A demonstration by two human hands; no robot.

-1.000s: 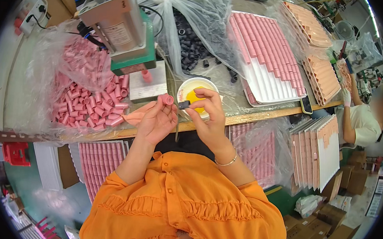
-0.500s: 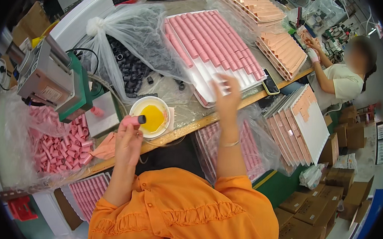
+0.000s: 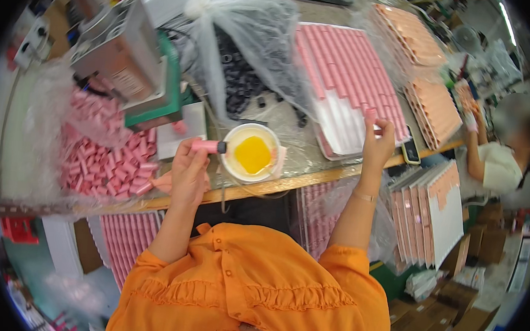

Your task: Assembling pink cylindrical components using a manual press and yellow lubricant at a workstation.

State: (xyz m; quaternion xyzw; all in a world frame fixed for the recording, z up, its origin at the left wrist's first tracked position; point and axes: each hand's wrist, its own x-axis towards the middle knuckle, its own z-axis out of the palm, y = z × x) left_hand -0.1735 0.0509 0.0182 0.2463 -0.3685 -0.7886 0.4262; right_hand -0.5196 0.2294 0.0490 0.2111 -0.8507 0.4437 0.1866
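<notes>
Holding a pink tube [image 3: 204,145] pinched sideways, the left hand [image 3: 189,171] hovers beside a white bowl [image 3: 235,166] near the workbench's front edge. The right hand [image 3: 378,144], arm outstretched, pinches another pink tube [image 3: 370,114] upright over the tray of pink tubes [image 3: 351,79].

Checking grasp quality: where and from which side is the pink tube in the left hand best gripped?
Grip the pink tube by its pink barrel, from below and behind as the left hand does. It lies level, black tip toward the white bowl, so that end stays free.
</notes>
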